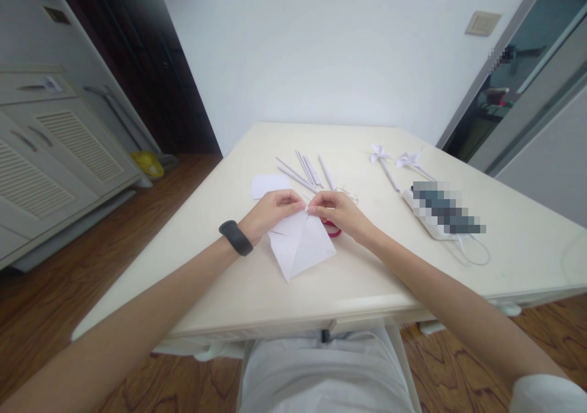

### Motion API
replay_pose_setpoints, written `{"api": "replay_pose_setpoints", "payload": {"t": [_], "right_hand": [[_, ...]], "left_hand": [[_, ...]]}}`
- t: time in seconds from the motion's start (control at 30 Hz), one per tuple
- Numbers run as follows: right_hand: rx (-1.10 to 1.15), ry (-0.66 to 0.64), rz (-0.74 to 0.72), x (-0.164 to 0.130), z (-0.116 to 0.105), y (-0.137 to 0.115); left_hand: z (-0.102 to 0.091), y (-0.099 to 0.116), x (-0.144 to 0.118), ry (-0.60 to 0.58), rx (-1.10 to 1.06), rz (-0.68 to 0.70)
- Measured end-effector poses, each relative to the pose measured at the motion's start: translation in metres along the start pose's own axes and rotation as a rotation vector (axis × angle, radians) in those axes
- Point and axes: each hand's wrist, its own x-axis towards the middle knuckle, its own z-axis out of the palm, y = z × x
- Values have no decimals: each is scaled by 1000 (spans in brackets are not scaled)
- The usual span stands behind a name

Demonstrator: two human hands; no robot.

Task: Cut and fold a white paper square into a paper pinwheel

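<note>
Head view: left hand (271,212) and right hand (338,212) both pinch the far corner of a creased white paper sheet (300,248) on the table (238,291); rolled paper sticks (305,173) lie beyond.

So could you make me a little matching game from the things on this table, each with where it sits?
Things:
1. folded paper
2. pinwheels
3. paper sticks
4. wristband

Places:
A. on the left arm
B. under both hands
C. far right of the table
D. beyond the hands, mid-table

Pairs: 1-B, 2-C, 3-D, 4-A
</note>
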Motion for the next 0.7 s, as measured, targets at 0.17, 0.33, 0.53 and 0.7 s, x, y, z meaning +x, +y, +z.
{"api": "replay_pose_setpoints", "payload": {"t": [0.17,0.33,0.53,0.7], "right_hand": [[7,1,7,0,0,-1],[18,-9,9,0,0,-2],[6,-8,4,0,0,-1],[10,-18,-4,-1,0,-1]], "left_hand": [[0,0,0,3,11,4],[1,1,0,11,18,-2],[1,2,-2,14,23,8],[1,3,-2,1,31,8]]}}
